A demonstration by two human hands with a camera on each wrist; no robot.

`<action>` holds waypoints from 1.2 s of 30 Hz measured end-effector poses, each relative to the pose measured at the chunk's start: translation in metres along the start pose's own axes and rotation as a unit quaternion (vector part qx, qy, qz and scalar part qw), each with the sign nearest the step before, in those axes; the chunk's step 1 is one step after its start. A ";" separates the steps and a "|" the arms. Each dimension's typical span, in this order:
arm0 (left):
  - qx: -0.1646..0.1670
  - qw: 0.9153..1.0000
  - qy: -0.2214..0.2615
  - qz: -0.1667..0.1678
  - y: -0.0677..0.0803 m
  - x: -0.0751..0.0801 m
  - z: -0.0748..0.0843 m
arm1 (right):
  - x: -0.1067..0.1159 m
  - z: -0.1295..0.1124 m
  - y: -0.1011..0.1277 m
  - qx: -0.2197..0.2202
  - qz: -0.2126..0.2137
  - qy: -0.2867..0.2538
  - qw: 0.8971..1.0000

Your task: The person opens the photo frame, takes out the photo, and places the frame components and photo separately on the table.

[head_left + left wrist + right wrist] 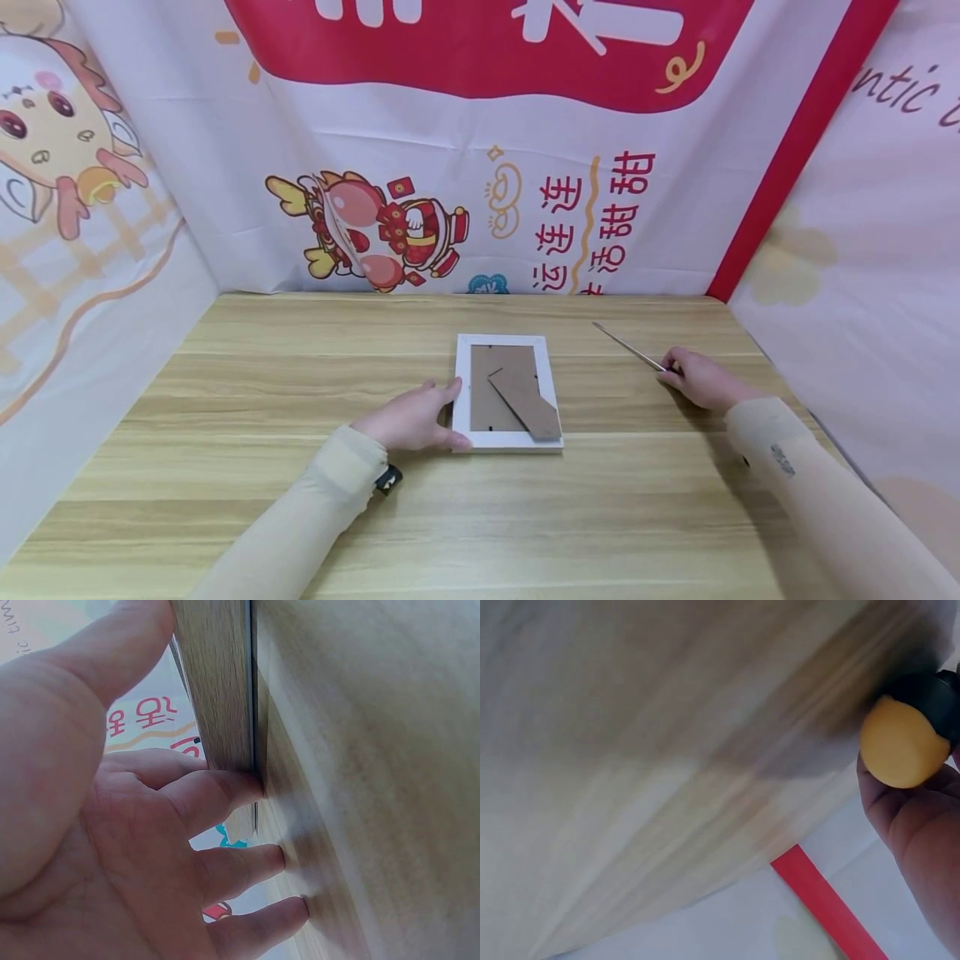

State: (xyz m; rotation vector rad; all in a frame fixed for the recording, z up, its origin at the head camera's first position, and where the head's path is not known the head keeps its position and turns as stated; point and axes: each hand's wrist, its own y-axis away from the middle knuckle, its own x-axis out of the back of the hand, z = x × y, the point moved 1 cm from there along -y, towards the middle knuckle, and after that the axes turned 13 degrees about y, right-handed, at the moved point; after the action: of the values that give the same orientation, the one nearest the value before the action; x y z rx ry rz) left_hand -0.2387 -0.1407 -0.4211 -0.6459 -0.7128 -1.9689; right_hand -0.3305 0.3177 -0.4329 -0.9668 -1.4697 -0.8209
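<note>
A white photo frame (482, 404) lies on the table with its brown backing board up. Its brown stand (527, 402) slants toward the lower right corner. At the frame's left side, my left hand (412, 418) rests with thumb near the lower left corner. In the left wrist view, the fingers are spread, fairly straight, and one touches the frame's wood-grained side (217, 690). To the right, my right hand (703, 379) grips a screwdriver (628, 347), its thin shaft pointing to the far left. The right wrist view shows its yellow-and-black handle (901, 742); the tip's shape is too small to tell.
The wood-grain table (300, 350) carries the frame near its middle. Printed cloth (420, 117) hangs behind it, with more cloth (862, 250) along the right and left sides. A small black tag-like piece (388, 479) sits at the left cuff.
</note>
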 end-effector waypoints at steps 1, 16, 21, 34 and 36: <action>0.000 1.000 0.001 0.000 0.000 0.000 0.000 | 0.001 0.000 -0.001 -0.001 -0.004 -0.001 1.000; 0.008 1.000 -0.004 0.002 -0.001 0.001 -0.002 | 0.033 -0.029 -0.026 0.014 -0.009 0.036 0.999; 0.011 1.000 -0.004 -0.001 -0.001 0.003 -0.003 | 0.037 -0.060 -0.046 0.051 -0.015 0.033 0.998; -0.028 0.997 -0.046 0.051 0.009 -0.001 0.015 | 0.020 -0.128 -0.102 0.080 -0.119 0.017 0.990; -0.036 0.997 -0.050 0.056 0.010 -0.005 0.020 | 0.018 -0.135 -0.109 0.081 -0.128 0.023 0.988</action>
State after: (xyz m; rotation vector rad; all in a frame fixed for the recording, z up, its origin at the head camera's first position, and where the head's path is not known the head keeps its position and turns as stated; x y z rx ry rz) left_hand -0.2243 -0.1280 -0.4088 -0.8153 -0.6540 -1.8769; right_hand -0.3733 0.1527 -0.3962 -0.6410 -1.6150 -0.8860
